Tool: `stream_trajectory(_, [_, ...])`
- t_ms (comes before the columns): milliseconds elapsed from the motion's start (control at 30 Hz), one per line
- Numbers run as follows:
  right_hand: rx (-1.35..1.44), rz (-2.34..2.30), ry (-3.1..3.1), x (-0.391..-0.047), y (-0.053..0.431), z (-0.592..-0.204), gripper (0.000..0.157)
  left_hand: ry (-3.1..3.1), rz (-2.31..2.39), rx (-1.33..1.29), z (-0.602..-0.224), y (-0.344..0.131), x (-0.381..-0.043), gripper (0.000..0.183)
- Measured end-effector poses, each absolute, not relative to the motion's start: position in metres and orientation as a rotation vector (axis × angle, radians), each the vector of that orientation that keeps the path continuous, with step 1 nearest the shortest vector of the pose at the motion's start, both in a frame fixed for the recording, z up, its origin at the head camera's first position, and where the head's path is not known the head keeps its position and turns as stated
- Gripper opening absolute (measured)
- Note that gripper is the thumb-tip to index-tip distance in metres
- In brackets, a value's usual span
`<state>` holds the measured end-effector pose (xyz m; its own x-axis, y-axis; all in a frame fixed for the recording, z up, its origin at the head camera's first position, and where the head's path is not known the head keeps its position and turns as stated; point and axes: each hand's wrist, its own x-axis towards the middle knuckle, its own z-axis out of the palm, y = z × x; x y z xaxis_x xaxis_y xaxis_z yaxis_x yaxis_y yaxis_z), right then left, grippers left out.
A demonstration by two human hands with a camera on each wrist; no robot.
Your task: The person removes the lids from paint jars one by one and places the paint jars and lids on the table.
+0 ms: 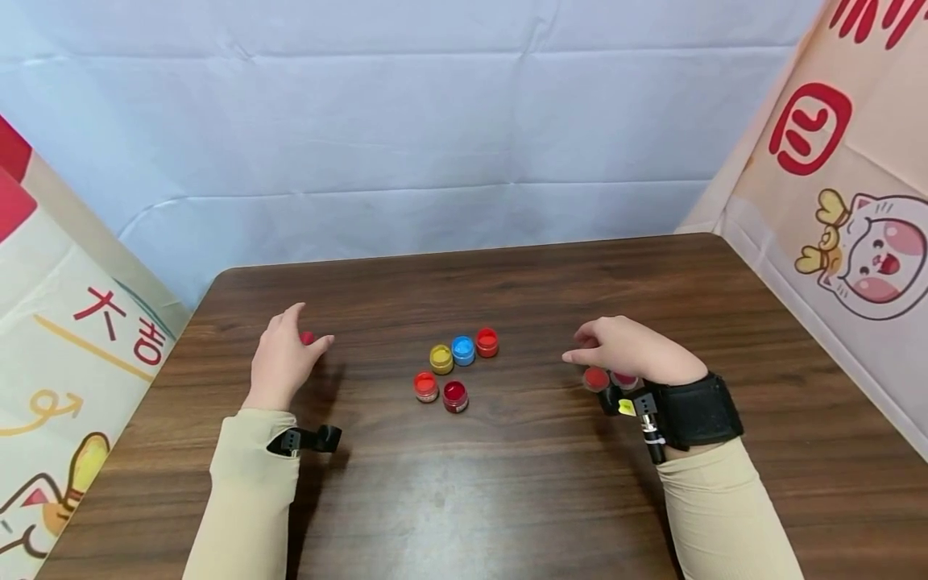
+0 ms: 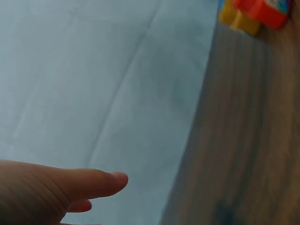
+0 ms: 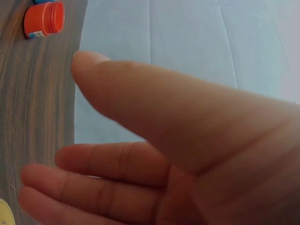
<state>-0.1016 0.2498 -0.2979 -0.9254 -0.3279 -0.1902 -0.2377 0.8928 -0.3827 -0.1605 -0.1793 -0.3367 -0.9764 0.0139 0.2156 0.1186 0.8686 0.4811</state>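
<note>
In the head view, my left hand (image 1: 281, 362) is over the left of the table, thumb and fingers spread apart. A small red thing (image 1: 307, 337), partly hidden, shows in the gap beside its thumb. My right hand (image 1: 619, 346) hovers on the right with fingers loosely bent, and the right wrist view shows nothing in its grasp. Just below it are a round red thing (image 1: 596, 379) and a darker red one (image 1: 625, 380), partly covered by the wrist camera. Midway between the hands stand small paint jars: yellow (image 1: 441, 359), blue (image 1: 462, 350), red (image 1: 486, 342), orange-red (image 1: 425, 387) and dark red (image 1: 455, 396).
The brown wood-grain table (image 1: 536, 483) has rounded far corners. A pale blue cloth (image 1: 406, 145) hangs behind it, with printed cloths (image 1: 819, 242) at the sides. A pale yellow round edge (image 3: 5, 216) shows low in the right wrist view.
</note>
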Motion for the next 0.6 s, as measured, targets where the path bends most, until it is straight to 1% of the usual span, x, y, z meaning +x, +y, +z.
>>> stream_trajectory(233, [-0.431,-0.504,2.809,-0.103,0.249,-0.299,0.053,-2.883,-0.889,-0.035,-0.355,-0.195,-0.172,0.075])
stream_trajectory(600, [-0.392,-0.559,2.763,-0.101,0.249,-0.299,0.056,-2.958,-0.988,0.061,-0.372,-0.203,-0.179,0.074])
